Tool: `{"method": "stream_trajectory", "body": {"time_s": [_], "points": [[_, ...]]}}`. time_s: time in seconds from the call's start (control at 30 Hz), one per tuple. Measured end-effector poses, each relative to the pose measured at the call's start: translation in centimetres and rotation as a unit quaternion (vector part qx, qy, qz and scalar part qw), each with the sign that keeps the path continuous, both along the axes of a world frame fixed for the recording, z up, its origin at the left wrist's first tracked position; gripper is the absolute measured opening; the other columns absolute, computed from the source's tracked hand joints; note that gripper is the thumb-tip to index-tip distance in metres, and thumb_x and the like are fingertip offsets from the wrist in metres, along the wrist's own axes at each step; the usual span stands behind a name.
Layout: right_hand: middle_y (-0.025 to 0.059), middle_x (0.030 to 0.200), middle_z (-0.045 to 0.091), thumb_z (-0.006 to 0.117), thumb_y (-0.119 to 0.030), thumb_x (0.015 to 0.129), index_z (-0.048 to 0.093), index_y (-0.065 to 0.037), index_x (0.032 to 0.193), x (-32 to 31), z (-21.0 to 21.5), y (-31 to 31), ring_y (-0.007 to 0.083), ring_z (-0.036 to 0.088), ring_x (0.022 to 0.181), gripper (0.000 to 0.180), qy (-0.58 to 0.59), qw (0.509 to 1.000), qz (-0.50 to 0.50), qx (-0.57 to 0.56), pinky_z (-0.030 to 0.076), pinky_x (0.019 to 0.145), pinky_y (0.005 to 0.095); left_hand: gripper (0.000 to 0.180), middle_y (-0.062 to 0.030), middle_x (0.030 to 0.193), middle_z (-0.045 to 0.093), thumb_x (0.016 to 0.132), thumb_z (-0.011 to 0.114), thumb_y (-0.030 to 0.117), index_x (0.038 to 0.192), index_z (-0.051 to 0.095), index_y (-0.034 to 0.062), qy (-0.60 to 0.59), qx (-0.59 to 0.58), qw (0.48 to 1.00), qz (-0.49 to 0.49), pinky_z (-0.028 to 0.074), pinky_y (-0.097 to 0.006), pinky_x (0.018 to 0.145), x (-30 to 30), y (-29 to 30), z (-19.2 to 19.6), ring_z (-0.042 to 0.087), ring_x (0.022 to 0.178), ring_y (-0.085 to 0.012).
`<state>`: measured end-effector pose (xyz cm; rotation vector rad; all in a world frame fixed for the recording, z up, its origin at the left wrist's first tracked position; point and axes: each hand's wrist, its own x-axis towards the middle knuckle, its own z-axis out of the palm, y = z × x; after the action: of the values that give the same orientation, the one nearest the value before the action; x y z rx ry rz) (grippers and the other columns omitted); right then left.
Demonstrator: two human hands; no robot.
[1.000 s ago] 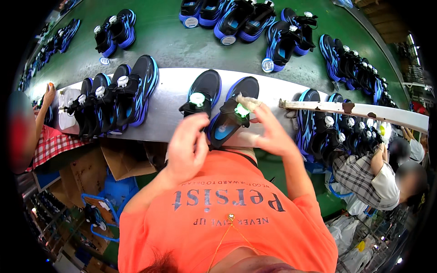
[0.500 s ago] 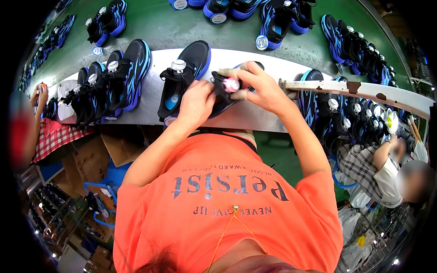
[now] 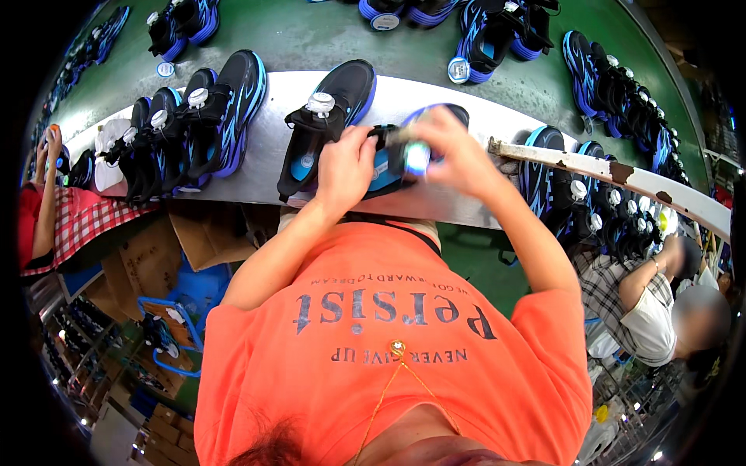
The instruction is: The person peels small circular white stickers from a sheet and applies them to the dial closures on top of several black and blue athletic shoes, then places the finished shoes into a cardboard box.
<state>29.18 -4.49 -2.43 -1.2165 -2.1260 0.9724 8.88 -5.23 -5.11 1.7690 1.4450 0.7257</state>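
Person in orange T-shirt [image 3: 388, 365], both hands up at the metal shelf [image 3: 272, 140]. Left hand [image 3: 344, 167] curls shut around the tongue side of a black-blue sneaker [image 3: 382, 165] lying on the shelf; right hand [image 3: 451, 147] pinches its round white dial [image 3: 416, 158], fingers closed. Neighbouring sneaker [image 3: 326, 116] stands dial-fitted; row at left [image 3: 194, 124] likewise looks finished. Beyond, more pairs on the green conveyor [image 3: 311, 31].

Left hand [image 3: 342, 167] now grips the shoe [image 3: 388, 159] beside the right hand [image 3: 454, 151], apparently turning its dial.
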Motion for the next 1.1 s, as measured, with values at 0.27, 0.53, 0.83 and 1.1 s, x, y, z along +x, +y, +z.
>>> {"method": "stream_trajectory", "body": {"time_s": [0.27, 0.53, 0.83, 1.1], "points": [[0.0141, 0.092, 0.053, 0.068, -0.002, 0.068, 0.052, -0.015, 0.115, -1.0, 2.2, -1.0, 0.0329, 0.059, 0.087, 0.051, -0.187, 0.982, 0.016, -0.032, 0.049, 0.066, 0.0413, 0.029, -0.0048, 0.064, 0.057, 0.087, 0.065, 0.027, 0.083, 0.061, -0.0012, -0.119, -0.179, 0.977, -0.004, 0.044, -0.027, 0.058, -1.7, 0.3, 3.2, 0.053, 0.061, -0.0114], [0.0087, 0.086, 0.054, 0.065, -0.009, 0.078, 0.043, -0.019, 0.141, -1.1, 2.3, -1.8, 0.0259, 0.058, 0.077, 0.067, -0.078, 0.996, 0.036, -0.006, 0.049, 0.068, 0.0347, 0.024, -0.0075, 0.073, 0.067, 0.093, 0.055, 0.021, 0.1, 0.064, -0.0007, -0.207, -0.485, 0.84, -0.132, 0.032, -0.018, 0.044, -2.0, 0.3, 3.7, 0.041, 0.044, -0.0037], [0.0089, 0.078, 0.052, 0.057, -0.024, 0.088, 0.046, -0.027, 0.138, -1.7, 1.8, -1.7, 0.029, 0.057, 0.068, 0.052, -0.084, 0.993, 0.022, 0.086, 0.048, 0.062, 0.0391, 0.026, -0.0103, 0.078, 0.069, 0.095, 0.053, 0.022, 0.1, 0.064, -0.0016, -0.219, -0.468, 0.849, -0.113, 0.039, -0.019, 0.044, -1.7, -0.6, 3.1, 0.049, 0.045, -0.0072], [0.0099, 0.076, 0.051, 0.062, -0.017, 0.084, 0.043, -0.028, 0.141, -1.6, 3.0, -1.6, 0.0312, 0.056, 0.065, 0.061, -0.139, 0.989, 0.052, 0.0, 0.048, 0.061, 0.0406, 0.027, -0.0112, 0.08, 0.069, 0.095, 0.053, 0.022, 0.102, 0.064, -0.0018, -0.256, -0.479, 0.834, -0.097, 0.042, -0.02, 0.045, -1.8, -0.9, 2.4, 0.051, 0.045, -0.0086]]}}
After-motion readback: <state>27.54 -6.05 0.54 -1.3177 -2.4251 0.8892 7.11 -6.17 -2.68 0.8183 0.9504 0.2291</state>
